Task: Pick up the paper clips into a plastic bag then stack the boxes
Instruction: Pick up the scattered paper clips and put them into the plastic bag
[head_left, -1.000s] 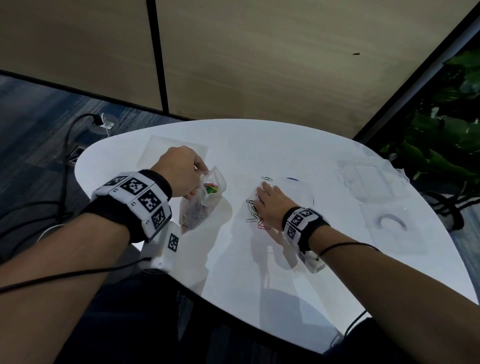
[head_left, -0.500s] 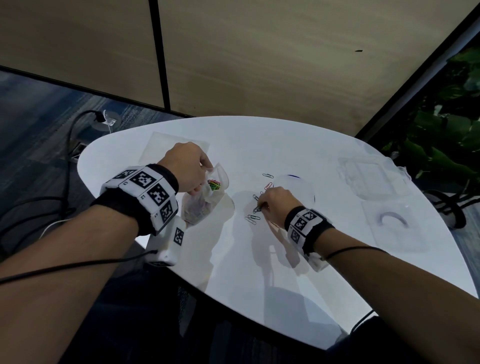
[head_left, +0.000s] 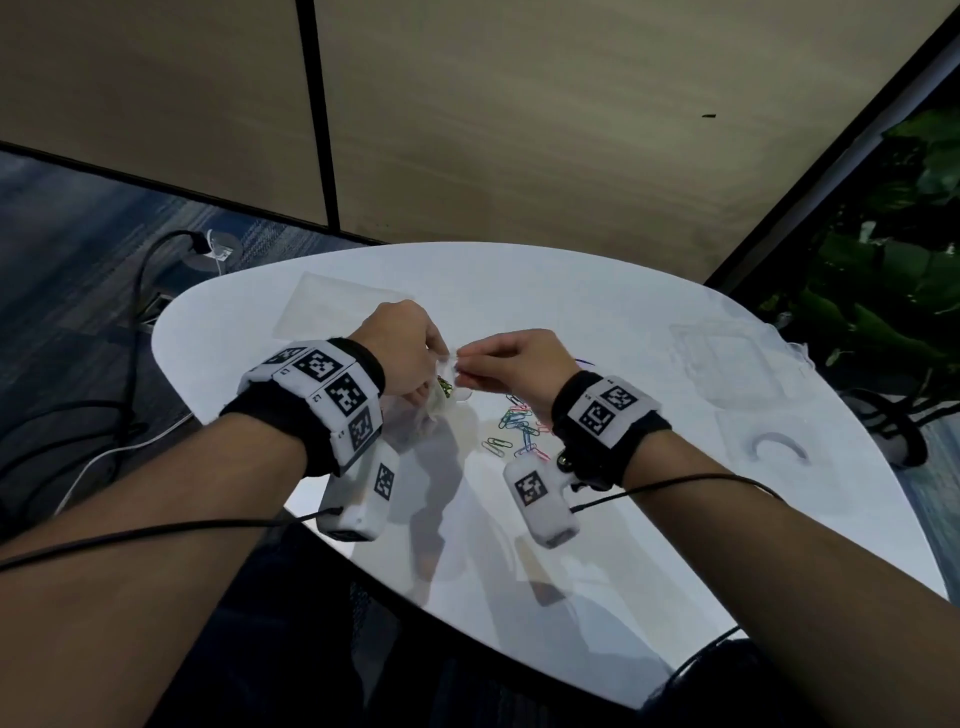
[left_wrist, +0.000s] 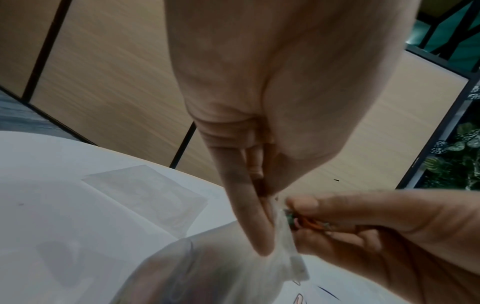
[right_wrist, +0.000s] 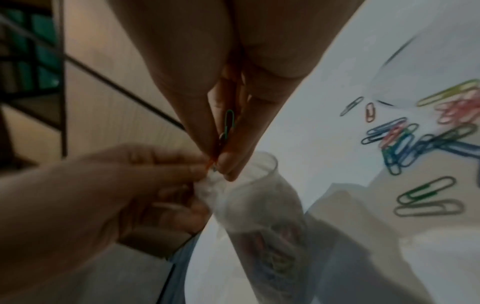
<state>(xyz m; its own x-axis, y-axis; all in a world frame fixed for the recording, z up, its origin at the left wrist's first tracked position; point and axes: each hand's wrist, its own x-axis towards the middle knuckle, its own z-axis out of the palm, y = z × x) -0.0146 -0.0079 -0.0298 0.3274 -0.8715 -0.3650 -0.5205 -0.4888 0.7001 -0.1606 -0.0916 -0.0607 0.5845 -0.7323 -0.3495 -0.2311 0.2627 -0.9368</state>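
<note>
My left hand (head_left: 415, 358) pinches the rim of a clear plastic bag (head_left: 426, 415) (left_wrist: 233, 267) (right_wrist: 259, 216) that hangs above the white table (head_left: 597, 545), with coloured clips inside. My right hand (head_left: 498, 364) pinches a few paper clips (right_wrist: 228, 125) (left_wrist: 306, 223) right at the bag's mouth. A pile of loose coloured paper clips (head_left: 519, 426) (right_wrist: 410, 144) lies on the table just below my right wrist. Two clear plastic boxes (head_left: 727, 364) (head_left: 774, 441) sit at the right side of the table.
A flat clear plastic sheet or bag (head_left: 337, 306) lies at the table's far left. A wood-panel wall stands behind. Green plants (head_left: 893, 291) are at the right. Cables and a floor socket (head_left: 208, 249) lie on the carpet to the left.
My right hand has lifted off the clip pile with clips in its fingers and moved left to the bag's mouth. My left hand has raised the bag a little.
</note>
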